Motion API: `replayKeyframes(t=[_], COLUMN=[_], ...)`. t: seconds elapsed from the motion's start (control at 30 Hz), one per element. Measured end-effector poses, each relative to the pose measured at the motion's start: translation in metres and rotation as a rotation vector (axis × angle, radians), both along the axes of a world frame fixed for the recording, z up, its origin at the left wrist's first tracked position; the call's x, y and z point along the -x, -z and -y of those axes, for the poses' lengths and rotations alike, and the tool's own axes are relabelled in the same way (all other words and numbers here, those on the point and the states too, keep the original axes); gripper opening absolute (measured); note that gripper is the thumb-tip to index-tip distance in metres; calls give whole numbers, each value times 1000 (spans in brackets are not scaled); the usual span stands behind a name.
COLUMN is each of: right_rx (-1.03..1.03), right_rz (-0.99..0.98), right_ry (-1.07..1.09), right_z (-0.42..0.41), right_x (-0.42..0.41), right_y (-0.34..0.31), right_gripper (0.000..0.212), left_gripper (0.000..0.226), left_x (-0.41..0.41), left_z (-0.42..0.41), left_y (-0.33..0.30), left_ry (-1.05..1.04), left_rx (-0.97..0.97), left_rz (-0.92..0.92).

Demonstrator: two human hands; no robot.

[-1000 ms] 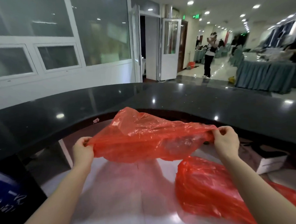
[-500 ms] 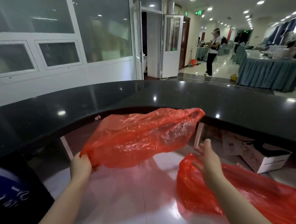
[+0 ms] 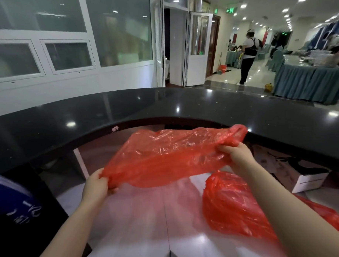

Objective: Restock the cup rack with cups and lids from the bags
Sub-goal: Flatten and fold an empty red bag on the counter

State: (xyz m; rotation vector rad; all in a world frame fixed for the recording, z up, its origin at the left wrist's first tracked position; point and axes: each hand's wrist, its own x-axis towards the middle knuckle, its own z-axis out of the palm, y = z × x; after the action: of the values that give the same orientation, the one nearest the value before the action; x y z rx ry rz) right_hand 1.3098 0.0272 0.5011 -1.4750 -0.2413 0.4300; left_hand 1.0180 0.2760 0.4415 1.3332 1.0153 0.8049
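Right hand [image 3: 237, 154] regripped red bag [image 3: 165, 157] (stretched taut), left hand [image 3: 95, 186] pinching opposite edge

Bag [image 3: 165, 157] stretched between hands, above floor; second bag [image 3: 234, 203] below right (on floor); counter [image 3: 164, 105] behind.

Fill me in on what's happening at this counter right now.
A person stands behind a curved black counter and holds a red plastic bag stretched between both hands: the left hand pinches its lower left corner, the right hand grips the upper right end. The bag looks limp and nearly empty. A second red bag, fuller, lies on the white surface below. No cups, lids or rack are in sight.
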Motion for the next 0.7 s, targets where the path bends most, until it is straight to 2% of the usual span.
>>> replayKeyframes(t=[0.1,0.17,0.23,0.33,0.37,0.43,0.5,0.57,0.63,0.7], right_rx=[-31,2,50,96,150,286,397,455,500,597], right_rz=[45,49,-1,-44,39,346,687,987,1219,1314], right_ry=[196,288,291,387,480,597,582,515,355,131], right_z=[26,45,64,93,102,112,114,108,98,85], right_x=[-7,-5,-1,13,21,45,69,85,90,93], right_y=[7,18,32,46,49,50,54,55,57,63], right_gripper=[15,14,12,50,60,71,70,55,42,37], left_gripper=[25,30,35,60,70,84,79,67,64,68], left_x=[-2,-7,-8,-1,2,6,11,17,24,34], left_z=[4,13,26,46,53,65,75,81,86,90], left_y=[-6,-5,-2,15,23,42,59,72,80,87], left_ry=[-104,-124,-126,29,113,255,365,500,662,785], left_rx=[98,39,-108,-352,-425,-504,-540,-556,-576,-572], left_rz=[150,163,79,-143,-235,-380,-477,-548,-631,-730])
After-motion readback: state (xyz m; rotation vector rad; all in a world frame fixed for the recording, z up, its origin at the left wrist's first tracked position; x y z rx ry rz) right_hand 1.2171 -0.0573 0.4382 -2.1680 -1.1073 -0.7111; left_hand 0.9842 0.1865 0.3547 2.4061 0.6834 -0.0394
